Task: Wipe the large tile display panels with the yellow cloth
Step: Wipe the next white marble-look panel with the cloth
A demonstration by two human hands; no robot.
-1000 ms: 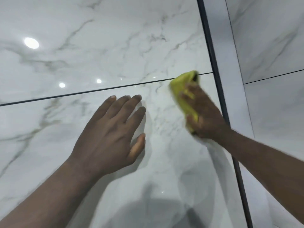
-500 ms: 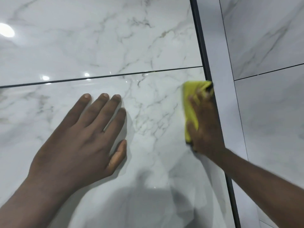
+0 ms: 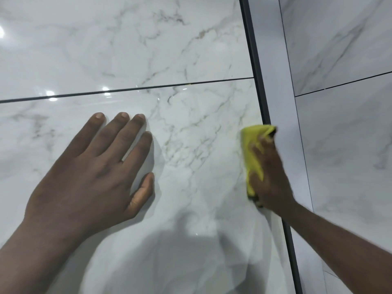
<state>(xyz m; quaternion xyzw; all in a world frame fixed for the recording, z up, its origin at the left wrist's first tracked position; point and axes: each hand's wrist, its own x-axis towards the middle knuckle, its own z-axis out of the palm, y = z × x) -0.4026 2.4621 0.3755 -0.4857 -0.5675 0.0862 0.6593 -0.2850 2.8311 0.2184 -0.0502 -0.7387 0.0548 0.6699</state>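
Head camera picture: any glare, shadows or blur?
Head view: lamp glints flare beside the dark seam at left; a broad soft shadow covers the lower tile panel; the right hand and yellow cloth are slightly smeared, the left hand sharp.

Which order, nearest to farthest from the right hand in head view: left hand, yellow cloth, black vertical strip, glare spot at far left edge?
From the right hand:
1. yellow cloth, gripped under its fingers.
2. black vertical strip, right beside the hand, at the tile's right edge.
3. left hand, flat on the tile, across to the left.
4. glare spot, far upper left.
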